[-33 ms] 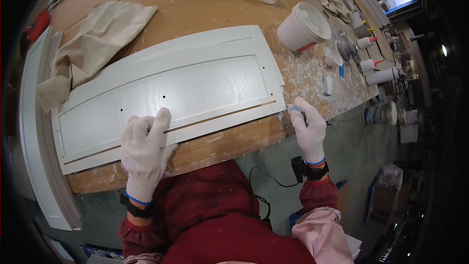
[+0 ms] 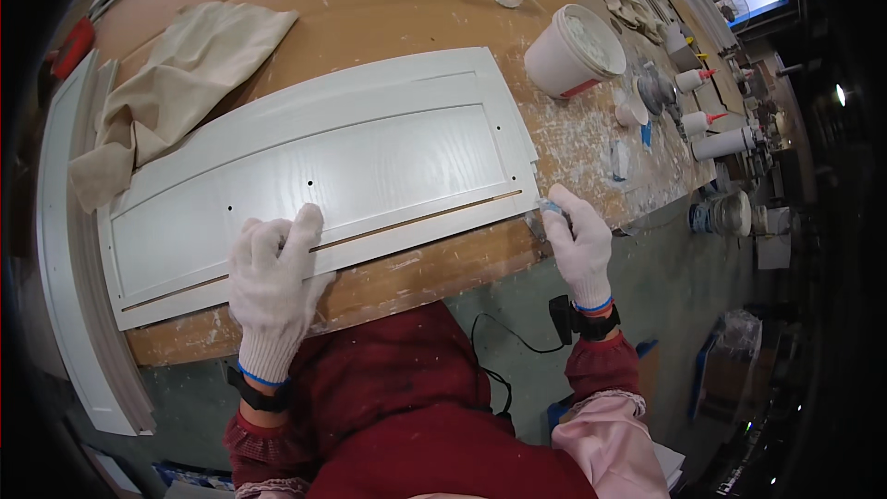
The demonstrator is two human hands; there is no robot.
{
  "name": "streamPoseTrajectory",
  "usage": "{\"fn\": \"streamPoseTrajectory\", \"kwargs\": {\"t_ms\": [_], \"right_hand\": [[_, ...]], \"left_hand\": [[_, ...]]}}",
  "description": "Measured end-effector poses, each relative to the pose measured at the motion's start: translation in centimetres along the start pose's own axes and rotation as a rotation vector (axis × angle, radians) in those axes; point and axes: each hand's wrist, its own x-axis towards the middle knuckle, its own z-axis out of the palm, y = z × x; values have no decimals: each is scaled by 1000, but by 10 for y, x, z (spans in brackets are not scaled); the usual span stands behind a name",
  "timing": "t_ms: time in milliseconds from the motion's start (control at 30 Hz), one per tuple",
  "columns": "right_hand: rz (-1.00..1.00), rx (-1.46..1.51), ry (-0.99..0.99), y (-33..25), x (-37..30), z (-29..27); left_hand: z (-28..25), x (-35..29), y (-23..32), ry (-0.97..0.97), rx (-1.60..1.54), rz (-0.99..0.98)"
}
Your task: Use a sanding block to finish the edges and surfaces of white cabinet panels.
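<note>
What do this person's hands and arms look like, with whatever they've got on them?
The left hand and right hand wear white knitted gloves with blue-edged cuffs. Each wrist has a black band; the right one carries a small black box. Dark red sleeve ends follow, with a pink sleeve showing on the right arm.

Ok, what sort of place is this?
Probably a small workshop for finishing panels: a white panel lies on a paint-spattered table, near an open bucket and red-tipped bottles.
</note>
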Motion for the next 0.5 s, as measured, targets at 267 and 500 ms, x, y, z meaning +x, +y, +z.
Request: {"fn": "streamPoseTrajectory", "kwargs": {"t_ms": [267,500], "right_hand": [[-114,-255,-109,3,4,-8],[-138,-247,-55,-2,11,-7]], "left_hand": [[2,-1,0,42,38,12],[2,0,-1,42,11,9]]}}
